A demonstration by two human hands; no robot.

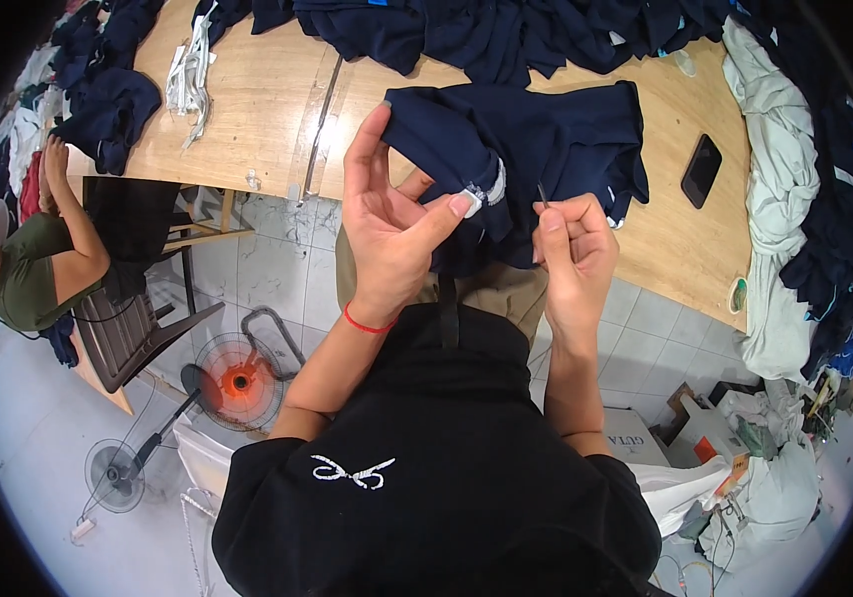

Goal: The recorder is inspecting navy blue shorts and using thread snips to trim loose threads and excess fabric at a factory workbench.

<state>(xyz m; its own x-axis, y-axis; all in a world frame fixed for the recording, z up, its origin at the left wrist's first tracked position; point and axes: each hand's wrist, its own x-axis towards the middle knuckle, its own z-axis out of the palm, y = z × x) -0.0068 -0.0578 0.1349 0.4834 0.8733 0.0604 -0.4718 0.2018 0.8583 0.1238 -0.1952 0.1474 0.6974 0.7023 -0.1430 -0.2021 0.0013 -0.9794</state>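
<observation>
A navy blue garment (580, 134) hangs over the near edge of the wooden table, partly above my lap. My left hand (391, 229) pinches a folded part of it, the thumb pressed on a small white piece (473, 201) like a label. Pale grey trim shows beside that piece. To the right, my right hand (577, 254) is closed round a slim, dark, pointed tool (542, 193). Its tip points up against the navy cloth; most of the tool is hidden in the fingers, so its exact kind cannot be made out.
The wooden table (670, 239) holds a black phone (702, 171), white strips (189, 75), navy garments (426, 35) along the back and a long pale cloth (769, 129) at right. At left a co-worker (53, 249) sits near a brown chair (128, 323). Fans (239, 383) stand below.
</observation>
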